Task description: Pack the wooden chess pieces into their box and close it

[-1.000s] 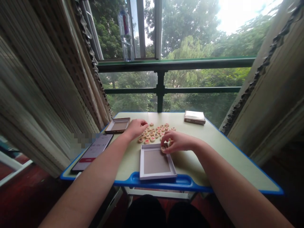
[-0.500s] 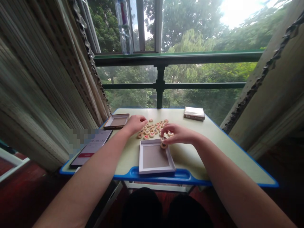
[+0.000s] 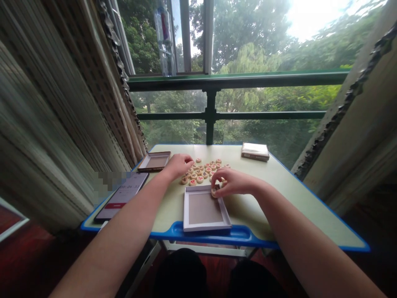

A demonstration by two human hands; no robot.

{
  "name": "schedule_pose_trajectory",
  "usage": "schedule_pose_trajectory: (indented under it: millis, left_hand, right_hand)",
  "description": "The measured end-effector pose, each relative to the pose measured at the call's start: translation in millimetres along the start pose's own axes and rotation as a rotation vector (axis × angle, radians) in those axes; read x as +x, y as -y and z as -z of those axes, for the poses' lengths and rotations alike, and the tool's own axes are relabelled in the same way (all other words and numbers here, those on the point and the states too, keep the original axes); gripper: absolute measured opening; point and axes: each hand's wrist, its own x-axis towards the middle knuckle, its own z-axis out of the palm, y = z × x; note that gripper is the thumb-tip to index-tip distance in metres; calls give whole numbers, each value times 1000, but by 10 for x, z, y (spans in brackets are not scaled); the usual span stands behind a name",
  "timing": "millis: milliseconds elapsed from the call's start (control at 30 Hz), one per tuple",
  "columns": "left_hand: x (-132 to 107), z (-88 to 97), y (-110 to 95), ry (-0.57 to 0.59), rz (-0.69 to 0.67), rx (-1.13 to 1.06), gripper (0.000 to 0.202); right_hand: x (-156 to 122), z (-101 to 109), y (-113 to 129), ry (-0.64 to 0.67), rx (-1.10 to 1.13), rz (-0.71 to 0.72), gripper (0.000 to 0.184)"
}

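Round wooden Chinese chess pieces (image 3: 200,179) with red and dark characters lie in a loose cluster on the table. My right hand (image 3: 231,181) is over the far right corner of a shallow white box (image 3: 185,209), its thumb and fingers closed on a Chinese chess piece (image 3: 214,191). The fingers partly cover that piece, and I cannot tell whether another lies beneath it. At the left edge of the cluster is my left hand (image 3: 179,164), its fingers curled together. Anything in its fingertips is hidden.
A second shallow box part (image 3: 154,161) lies at the back left, with a phone (image 3: 122,198) in front of it. At the back right sits a small box (image 3: 255,151). The table's blue rim (image 3: 198,236) runs along the front; curtains flank both sides.
My right hand has lowered slightly, bringing its piece down to the box corner where another piece showed before. The left hand stays beside the cluster. The whole view has shifted a little.
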Motion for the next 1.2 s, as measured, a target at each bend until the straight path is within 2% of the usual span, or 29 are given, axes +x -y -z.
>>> schedule_pose_trajectory:
  millis: [133,233,333,433,567,767,867,933,1000,1100,1200]
  left_hand:
    - [-3,39,12,129,49,51,30]
    - [-25,141,6,241,101,101,29]
    - [-70,262,-12,337,130,93,29]
    - [-109,308,-25,440,158,86,31]
    - [-103,210,-2,453,227,48,27]
    - [-57,114,68,454,303,-100,32]
    - [-38,127,51,317,249,-59,33]
    - [-25,105,9,169,139,-13,32]
    - [-20,51,-49,79,-10,4,32]
    - [-42,-52,-129,122,-191,-2,29]
    - [-83,-121,-178,205,-258,1,26]
  right_hand:
    - [12,5,-23,-66,94,-26,23]
    - [55,-11,-70,-202,123,-81,16]
    - [117,-26,-153,-373,40,-150,10]
    - [170,-37,-259,-479,-67,-173,9]
    - [213,-62,-368,-560,-169,-168,11]
    - [271,-101,-450,-580,-206,-132,11]
    - [283,-111,-488,-587,-223,-160,13]
    - [278,-114,-501,-596,-236,-178,15]
    - [266,-113,-499,-611,-246,-195,17]
    - [250,-109,-479,-619,-244,-222,21]
    - [246,-109,-464,-602,-240,-234,22]
